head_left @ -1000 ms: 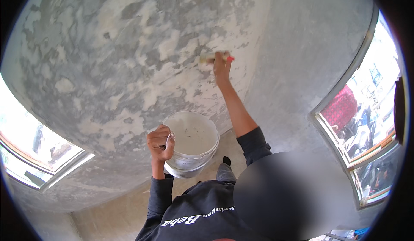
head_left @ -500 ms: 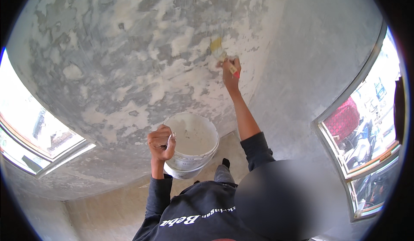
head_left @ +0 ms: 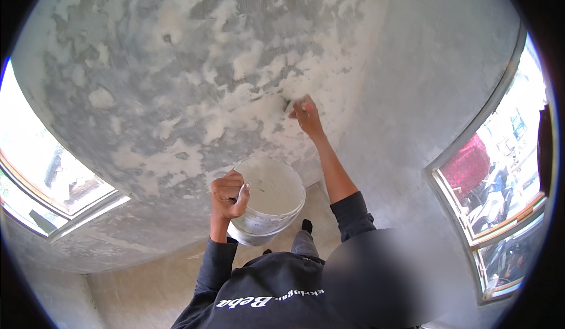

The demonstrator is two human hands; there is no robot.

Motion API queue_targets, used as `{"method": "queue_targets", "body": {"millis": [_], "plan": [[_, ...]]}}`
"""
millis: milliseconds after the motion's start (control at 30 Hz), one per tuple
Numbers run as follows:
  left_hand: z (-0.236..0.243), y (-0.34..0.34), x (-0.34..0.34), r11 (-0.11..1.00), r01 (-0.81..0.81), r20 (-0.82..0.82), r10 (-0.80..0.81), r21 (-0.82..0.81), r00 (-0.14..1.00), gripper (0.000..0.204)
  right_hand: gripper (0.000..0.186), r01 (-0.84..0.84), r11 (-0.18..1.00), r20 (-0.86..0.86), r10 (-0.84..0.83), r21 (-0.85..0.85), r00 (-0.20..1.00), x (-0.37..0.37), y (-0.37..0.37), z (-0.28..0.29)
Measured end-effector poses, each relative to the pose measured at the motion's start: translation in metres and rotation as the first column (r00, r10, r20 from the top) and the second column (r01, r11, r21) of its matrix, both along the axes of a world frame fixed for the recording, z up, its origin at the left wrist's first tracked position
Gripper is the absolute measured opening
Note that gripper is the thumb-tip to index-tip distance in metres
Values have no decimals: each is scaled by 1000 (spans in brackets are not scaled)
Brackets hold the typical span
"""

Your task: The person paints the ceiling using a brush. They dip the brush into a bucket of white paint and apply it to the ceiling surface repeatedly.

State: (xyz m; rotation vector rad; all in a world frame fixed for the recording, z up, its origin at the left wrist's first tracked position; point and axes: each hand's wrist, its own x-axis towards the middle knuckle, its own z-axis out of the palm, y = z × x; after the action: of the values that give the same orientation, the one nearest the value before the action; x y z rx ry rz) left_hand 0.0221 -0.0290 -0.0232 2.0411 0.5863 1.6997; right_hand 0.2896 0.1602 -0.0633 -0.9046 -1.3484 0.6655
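Note:
My left hand (head_left: 228, 196) is closed on the handle of a white plastic bucket (head_left: 262, 226), which hangs in front of my body with pale material inside. My right hand (head_left: 308, 118) grips a paintbrush (head_left: 297, 102) with a red-tipped handle against the mottled grey and white wall (head_left: 206, 64). The brush's bristles are smeared by motion and partly hidden by the fingers. Pale patches surround the brush on the wall, above and right of the bucket.
A smoother grey wall (head_left: 412, 82) adjoins on the right, with a bright window (head_left: 494, 152) showing red fabric and vehicles outside. Another window (head_left: 53, 170) is at the left. A bare floor (head_left: 141, 288) lies below, with my dark-covered foot (head_left: 306, 226) on it.
My right hand and brush have moved downward along the wall since half a second ago. My left hand and the bucket have shifted slightly to the right.

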Motion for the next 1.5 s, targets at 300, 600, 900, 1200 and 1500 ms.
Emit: {"method": "queue_targets", "body": {"millis": [300, 600, 900, 1200, 1500], "plan": [[-3, -9, -23, 997, -58, 19, 57, 43, 998, 23, 13, -65, 913, -268, 185, 402, 946, -50, -37, 177], [-14, -18, -42, 982, -179, 15, 178, 53, 984, 23, 24, -83, 986, -537, 148, 144, 830, -69, -19, 13], [-41, -19, -32, 988, -115, -11, 114, -101, 993, 29, 14, -161, 874, -635, -196, -459, 748, -55, -97, -200], [-85, -24, -27, 949, -113, -166, 66, -295, 984, 37, 40, -475, 797, -815, -38, -373, 578, 10, -204, -115], [-89, -45, 24, 964, 90, -211, -144, -250, 967, 38, 32, -276, 407, -74, 446, -871, 892, -9, -260, -49]]}}
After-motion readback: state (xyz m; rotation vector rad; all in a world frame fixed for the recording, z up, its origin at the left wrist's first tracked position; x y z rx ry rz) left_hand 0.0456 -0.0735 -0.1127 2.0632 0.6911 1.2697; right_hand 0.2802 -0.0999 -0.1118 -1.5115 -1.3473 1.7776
